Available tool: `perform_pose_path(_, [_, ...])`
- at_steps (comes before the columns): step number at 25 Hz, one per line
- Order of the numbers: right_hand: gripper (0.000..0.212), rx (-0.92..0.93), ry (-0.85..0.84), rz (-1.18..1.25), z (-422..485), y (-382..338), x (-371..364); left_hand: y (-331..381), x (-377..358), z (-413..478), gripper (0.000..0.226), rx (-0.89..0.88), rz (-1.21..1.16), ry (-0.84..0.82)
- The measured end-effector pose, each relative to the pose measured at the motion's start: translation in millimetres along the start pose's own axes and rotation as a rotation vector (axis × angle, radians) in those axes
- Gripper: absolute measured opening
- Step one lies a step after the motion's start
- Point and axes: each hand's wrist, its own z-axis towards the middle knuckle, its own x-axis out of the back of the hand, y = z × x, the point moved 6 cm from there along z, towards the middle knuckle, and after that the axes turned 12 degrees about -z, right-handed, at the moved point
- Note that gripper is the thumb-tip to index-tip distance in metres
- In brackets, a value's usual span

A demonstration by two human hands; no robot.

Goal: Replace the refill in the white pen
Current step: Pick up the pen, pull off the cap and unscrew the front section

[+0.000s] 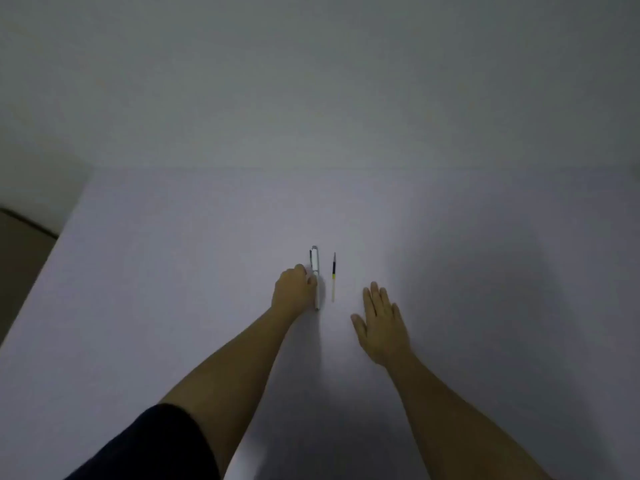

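Two bare forearms reach forward over a wide pale table [173, 271] that ends at a plain wall [311, 81]; a dark sleeve [149, 448] covers the upper part of the left arm. The right hand [382, 327] lies palm down, fingers spread and slightly fanned, holding nothing, just to the near right of the refill. The left hand [292, 289] is curled, its fingertips and thumb pressed against the left side of the white pen [315, 277] at about mid-length; whether they have closed fully round the barrel cannot be told. The pen lies on the table pointing away from the person, its metal clip end farthest off and its near end beside the wrist. The refill [334, 277], thin with a dark far half, a yellow band and a pale near half, lies parallel just right of the pen, apart from both hands. No writing can be read on either.
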Motion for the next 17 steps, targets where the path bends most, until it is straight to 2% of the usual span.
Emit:
perform_pose_path(6, [0.062, -0.007, 0.167, 0.000, -1.0, 2.6, -6.5, -1.9, -13.5, 28.6, 0.033, 0.098, -0.001, 0.004])
perform_pose_path(12, [0.062, -0.008, 0.120, 0.024, -0.5, 2.3, 0.0, -1.7, -9.7, 32.0, 0.019, 0.111, -0.053, 0.020])
perform_pose_path(14, [0.056, -0.006, 0.147, 0.171, 1.1, 0.9, 17.9, 0.5, 1.2, 24.1, 0.019, 0.057, -0.105, 0.008])
perform_pose_path(17, [0.036, -0.107, 0.239, 0.602, 2.8, 0.9, 61.9, 12.0, 18.0, -2.9, 0.022, -0.107, -0.202, -0.110])
